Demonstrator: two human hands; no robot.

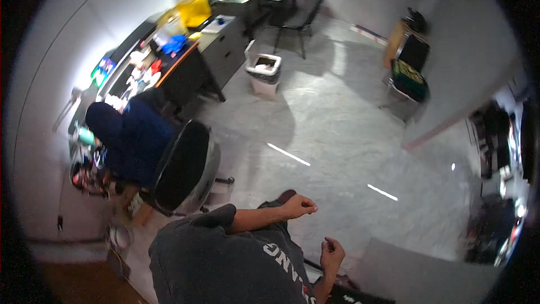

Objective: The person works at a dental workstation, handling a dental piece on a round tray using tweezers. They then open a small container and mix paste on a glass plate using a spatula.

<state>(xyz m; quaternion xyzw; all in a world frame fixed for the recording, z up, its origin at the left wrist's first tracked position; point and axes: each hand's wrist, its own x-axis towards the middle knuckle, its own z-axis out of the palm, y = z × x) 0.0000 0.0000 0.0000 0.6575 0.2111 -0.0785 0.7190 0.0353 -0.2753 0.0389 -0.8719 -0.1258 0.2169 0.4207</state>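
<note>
My left hand (300, 206) is held out over the grey floor, its fingers curled together and no object showing in them. Lower and to the right, my right hand (332, 255) has bent fingers too, with a dark gap between them that looks like shadow. The two hands are apart and touch nothing. Between my arms shows my dark grey shirt (225, 259) with white lettering. The tip of a dark shoe (287, 195) is just above my left hand.
A person in dark blue (132, 138) sits at a cluttered desk on the left, in a black-backed chair (183, 166). Beyond stand a white bin (264, 73), a black chair (295, 27) and a chair with a green item (409, 79). A grey panel (416, 273) lies lower right.
</note>
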